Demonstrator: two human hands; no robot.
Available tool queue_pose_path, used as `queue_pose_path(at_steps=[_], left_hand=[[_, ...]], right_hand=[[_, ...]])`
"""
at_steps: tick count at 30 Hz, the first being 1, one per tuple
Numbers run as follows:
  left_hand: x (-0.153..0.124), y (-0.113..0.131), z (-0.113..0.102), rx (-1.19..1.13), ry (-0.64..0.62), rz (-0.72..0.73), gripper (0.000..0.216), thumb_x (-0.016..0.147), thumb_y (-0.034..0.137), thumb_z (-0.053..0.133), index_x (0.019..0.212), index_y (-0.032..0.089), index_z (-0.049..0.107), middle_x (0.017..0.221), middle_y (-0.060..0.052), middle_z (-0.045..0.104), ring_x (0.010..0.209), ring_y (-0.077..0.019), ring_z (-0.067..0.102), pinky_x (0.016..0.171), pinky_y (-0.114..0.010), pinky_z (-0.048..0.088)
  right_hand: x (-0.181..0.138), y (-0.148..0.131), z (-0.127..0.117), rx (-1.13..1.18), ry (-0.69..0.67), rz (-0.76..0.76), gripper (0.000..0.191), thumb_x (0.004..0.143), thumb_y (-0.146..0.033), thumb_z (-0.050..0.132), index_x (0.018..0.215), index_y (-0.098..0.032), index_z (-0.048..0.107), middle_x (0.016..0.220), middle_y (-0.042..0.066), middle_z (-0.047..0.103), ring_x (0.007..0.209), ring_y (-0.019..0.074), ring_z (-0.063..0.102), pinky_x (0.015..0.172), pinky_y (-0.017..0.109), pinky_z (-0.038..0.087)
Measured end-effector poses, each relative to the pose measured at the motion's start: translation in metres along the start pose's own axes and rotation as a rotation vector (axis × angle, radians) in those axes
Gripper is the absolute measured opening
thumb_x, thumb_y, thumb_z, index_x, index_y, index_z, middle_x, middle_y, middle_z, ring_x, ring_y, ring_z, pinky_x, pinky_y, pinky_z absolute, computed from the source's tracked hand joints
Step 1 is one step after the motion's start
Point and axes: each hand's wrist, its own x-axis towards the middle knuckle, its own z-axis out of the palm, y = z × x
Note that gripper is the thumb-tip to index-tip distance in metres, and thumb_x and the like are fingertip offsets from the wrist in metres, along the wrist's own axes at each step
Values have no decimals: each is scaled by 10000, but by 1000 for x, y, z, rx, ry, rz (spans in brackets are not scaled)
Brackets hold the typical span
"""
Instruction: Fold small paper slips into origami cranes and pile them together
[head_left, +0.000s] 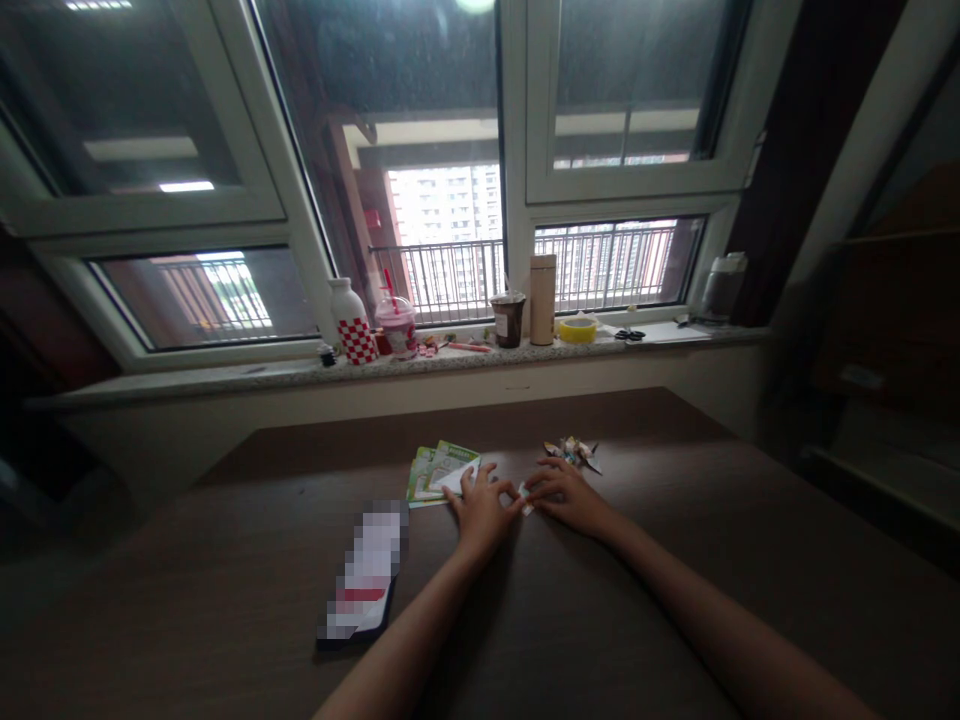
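Both hands meet over the middle of the brown table [247,560]. Between their fingertips is a small whitish piece [527,500], which looks like folded paper. My left hand [484,512] pinches its left side with thumb and forefinger, the other fingers spread towards the cards. My right hand [574,500] has its fingers closed on the right side of the piece. Green-and-white printed cards [427,475] lie fanned just beyond my left hand. Past my right fingers sits a small heap of folded, patterned paper pieces [574,452].
A blurred-out phone-shaped object [367,575] lies left of my left forearm. Along the windowsill [225,376] stand a checkered bottle [352,325], a pink drink cup [397,328], a dark drink cup [508,320], a tan flask [542,300], yellow tape [577,330] and scissors [630,335].
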Motion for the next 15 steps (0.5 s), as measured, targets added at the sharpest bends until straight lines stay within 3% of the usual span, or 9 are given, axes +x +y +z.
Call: queue_pose_path(at_steps=[8,15], left_hand=[[1,0,0,-30,-7,6,100,771,410,700,810,321,727,1464,26,478,1421,-347,256,1067,-765,44],[2,-1,0,-34,-4,7,97,767,405,702,810,323,728,1463,27,479,1420,-350,261,1068,-764,36]], right_hand=[[6,8,8,43,128,6,111,865,-281,651,870,-253,758,984,31,727,1083,221,539,1025,413,393],[8,5,11,-17,118,46,71,819,-260,702,834,-265,771,986,36,685,1067,229,524,1015,419,380]])
